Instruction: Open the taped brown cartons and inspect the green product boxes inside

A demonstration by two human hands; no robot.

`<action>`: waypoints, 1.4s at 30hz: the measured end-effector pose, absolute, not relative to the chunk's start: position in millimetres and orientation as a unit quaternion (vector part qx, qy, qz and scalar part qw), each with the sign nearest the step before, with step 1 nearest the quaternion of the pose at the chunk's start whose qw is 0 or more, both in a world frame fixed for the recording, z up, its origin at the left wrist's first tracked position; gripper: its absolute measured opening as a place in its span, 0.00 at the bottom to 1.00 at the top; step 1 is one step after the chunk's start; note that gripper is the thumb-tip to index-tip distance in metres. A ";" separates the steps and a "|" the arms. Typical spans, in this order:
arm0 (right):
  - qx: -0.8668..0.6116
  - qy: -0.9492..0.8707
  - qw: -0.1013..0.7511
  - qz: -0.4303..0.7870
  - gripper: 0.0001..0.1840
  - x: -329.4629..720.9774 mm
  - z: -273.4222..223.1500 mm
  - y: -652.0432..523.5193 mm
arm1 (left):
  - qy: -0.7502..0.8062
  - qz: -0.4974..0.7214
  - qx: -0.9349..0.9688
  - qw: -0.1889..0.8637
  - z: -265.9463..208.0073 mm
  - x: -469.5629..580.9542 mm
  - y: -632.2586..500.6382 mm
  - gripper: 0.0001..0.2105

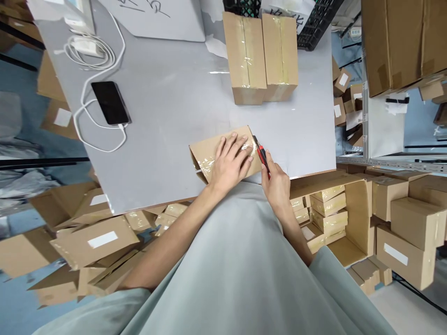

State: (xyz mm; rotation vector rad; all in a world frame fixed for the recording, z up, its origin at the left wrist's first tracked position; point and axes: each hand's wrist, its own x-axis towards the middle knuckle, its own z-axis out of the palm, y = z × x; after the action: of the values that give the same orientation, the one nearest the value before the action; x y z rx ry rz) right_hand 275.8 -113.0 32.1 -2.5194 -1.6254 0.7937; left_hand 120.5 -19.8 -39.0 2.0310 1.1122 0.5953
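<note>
A small cardboard box (206,150) with shiny clear tape lies tilted at the table's near edge, its left end partly open. My left hand (231,160) rests flat on its top, fingers spread over the tape. In my right hand (276,182) is a red and black utility knife (261,154), gripped by its handle. The knife's tip lies beside the right end of the box; whether it touches the cardboard I cannot tell.
Two taped boxes (246,60) stand at the back, before a black crate (316,28). A phone (110,103) with a white cable lies left, near a white case (164,21). A large open carton (356,214) holding small boxes stands right, below the table (167,102).
</note>
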 end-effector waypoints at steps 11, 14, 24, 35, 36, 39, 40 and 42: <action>-0.800 -0.524 -0.168 0.240 0.40 249.0 78.1 -84.9 | 0.410 0.209 0.838 0.295 -47.4 119.4 -29.5 0.19; -0.797 -0.519 -0.184 0.248 0.41 250.1 87.4 -88.5 | 0.400 0.205 0.842 0.298 -45.6 120.6 -33.5 0.18; -0.809 -0.500 -0.185 0.248 0.40 245.1 91.9 -104.6 | 0.382 0.179 0.852 0.311 -40.4 124.7 -35.9 0.19; -0.824 -0.450 -0.162 0.304 0.37 242.6 86.0 -123.8 | 0.404 0.143 0.854 0.294 -39.2 127.8 -43.8 0.20; -0.822 -0.450 -0.162 0.308 0.38 240.3 86.5 -126.5 | 0.410 0.141 0.853 0.290 -39.1 127.9 -44.3 0.20; -0.820 -0.447 -0.169 0.315 0.41 233.9 87.8 -136.6 | 0.415 0.132 0.854 0.286 -38.5 128.4 -47.4 0.19; -0.822 -0.443 -0.171 0.315 0.42 232.7 87.8 -138.3 | 0.414 0.128 0.854 0.287 -38.2 128.4 -48.3 0.19; -0.825 -0.436 -0.172 0.316 0.42 232.1 87.2 -137.3 | 0.414 0.121 0.854 0.290 -37.7 128.3 -48.7 0.19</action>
State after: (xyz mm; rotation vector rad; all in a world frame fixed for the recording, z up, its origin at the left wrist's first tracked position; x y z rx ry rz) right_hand 232.1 -137.3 87.2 -2.9209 -1.5429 1.1180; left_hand 128.3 -48.7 -37.7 2.2781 1.1056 0.3214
